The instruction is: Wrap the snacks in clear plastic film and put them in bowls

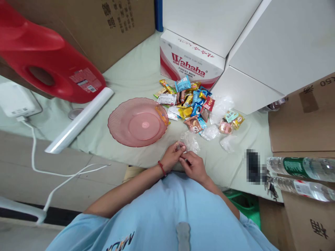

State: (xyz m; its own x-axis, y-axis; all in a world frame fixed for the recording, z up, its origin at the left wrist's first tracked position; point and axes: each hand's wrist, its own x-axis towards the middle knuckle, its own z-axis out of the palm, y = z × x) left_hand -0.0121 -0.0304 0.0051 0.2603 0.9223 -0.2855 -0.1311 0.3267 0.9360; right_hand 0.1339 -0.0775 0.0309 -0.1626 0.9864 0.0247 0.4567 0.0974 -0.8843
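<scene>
Close in front of my body, my left hand (172, 155) and my right hand (195, 168) meet, fingers bent and pinched together. A crumpled piece of clear plastic wrap (191, 141) spreads out just beyond the fingertips, and the left fingers grip its near edge. What the right fingertips pinch is hidden. Beyond the hands lies a heap of wrapped snacks (185, 101) in blue, yellow, brown and red packets. To the left sits a pink ribbed plastic plate (125, 127), with an orange packet (161, 115) at its right rim.
Crumpled clear plastic (210, 132) and a few more packets (231, 120) lie right of the heap. A Wahaha carton (191, 61) stands behind. At left are a red jug (60, 66), a white roll (80, 120) and a white cable (34, 150). Water bottles (300, 167) and keys (270, 188) lie at right.
</scene>
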